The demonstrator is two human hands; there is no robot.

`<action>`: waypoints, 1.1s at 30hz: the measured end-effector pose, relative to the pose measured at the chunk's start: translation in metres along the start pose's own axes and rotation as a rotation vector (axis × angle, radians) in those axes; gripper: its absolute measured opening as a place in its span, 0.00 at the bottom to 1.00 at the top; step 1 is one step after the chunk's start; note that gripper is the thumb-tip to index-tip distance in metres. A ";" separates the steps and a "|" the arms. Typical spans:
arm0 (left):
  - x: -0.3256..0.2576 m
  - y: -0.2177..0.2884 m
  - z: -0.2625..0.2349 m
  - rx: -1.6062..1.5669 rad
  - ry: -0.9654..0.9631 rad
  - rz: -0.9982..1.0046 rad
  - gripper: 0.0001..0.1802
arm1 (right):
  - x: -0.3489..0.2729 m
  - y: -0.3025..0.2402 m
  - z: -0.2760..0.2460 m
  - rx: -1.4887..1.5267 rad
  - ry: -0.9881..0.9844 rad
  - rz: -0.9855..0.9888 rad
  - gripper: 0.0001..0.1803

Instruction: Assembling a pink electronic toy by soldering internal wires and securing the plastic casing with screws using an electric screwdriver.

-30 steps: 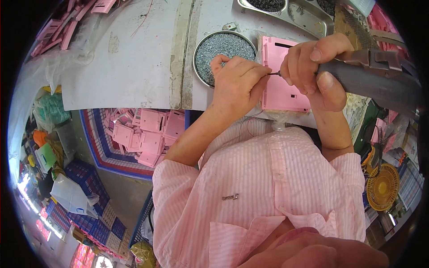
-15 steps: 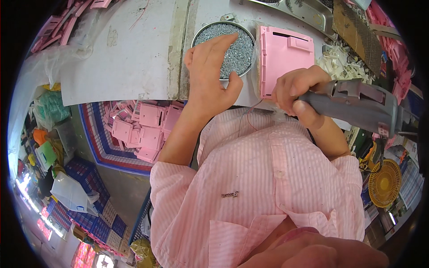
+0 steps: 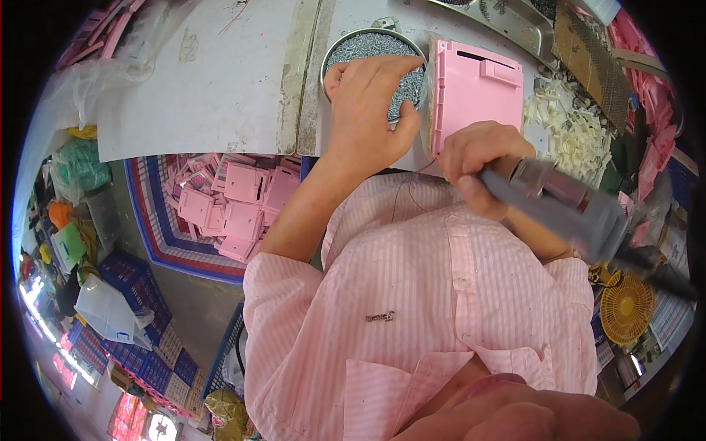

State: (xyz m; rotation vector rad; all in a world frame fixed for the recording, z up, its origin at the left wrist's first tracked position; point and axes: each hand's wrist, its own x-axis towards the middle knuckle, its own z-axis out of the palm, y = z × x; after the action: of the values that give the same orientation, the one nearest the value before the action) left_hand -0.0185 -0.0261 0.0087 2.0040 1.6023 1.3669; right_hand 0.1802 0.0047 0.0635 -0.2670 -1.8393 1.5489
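Over a round metal tin of small silver screws is my left hand, its fingers stretched out and the thumb apart. Nothing shows between them, though the fingertips partly cover the screws. My right hand is wrapped round a grey electric screwdriver, whose body slants down to the right. The hand hides its working end. Just beyond this hand lies a flat pink plastic housing with a slot and a raised block, on clear plastic wrap beside the tin.
White plastic pieces are heaped right of the housing. A metal tray and a cardboard strip lie farther back. Below the table's front edge at left, a blue, red and white basket holds pink housings. A yellow round basket is at right.
My left hand has shifted slightly right over the screw tin, still spread. The screwdriver's rear end has swung downward, with my right hand still round it. The whole view has shifted a little.
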 end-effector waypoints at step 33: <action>0.093 -0.102 -0.242 0.426 0.552 -0.246 0.20 | 0.000 -0.069 -0.091 0.154 0.446 0.047 0.43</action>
State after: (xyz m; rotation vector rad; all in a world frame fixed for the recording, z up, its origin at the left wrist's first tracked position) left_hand -0.2733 0.0068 0.1175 1.6100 2.4667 1.6816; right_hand 0.2558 0.0574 0.1305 -0.5392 -1.3701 1.5077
